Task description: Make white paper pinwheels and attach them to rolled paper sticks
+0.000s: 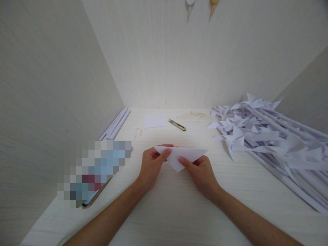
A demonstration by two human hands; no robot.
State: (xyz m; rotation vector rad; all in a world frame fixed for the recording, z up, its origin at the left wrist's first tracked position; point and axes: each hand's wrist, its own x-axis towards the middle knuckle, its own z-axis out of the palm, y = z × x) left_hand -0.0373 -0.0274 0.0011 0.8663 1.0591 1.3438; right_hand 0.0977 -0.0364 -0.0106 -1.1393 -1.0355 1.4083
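A white sheet of paper (pixel 179 155), folded into a triangle with one corner pointing toward me, is held just above the table. My left hand (pixel 151 165) pinches its left part, thumb on top and fingers behind. On the right side, my right hand (pixel 203 173) grips it the same way, its thumb pressed near the middle of the face. Beyond the hands lie thread snips (pixel 177 125) with dark blades and a flat white piece of paper (pixel 154 120).
Many rolled paper sticks with pointed folded paper tops (pixel 246 133) pile up at the right. Several plain paper rolls (pixel 115 124) lean along the left wall. A blurred-out flat object (pixel 102 171) lies left of my left hand. Walls enclose the table (pixel 164 218).
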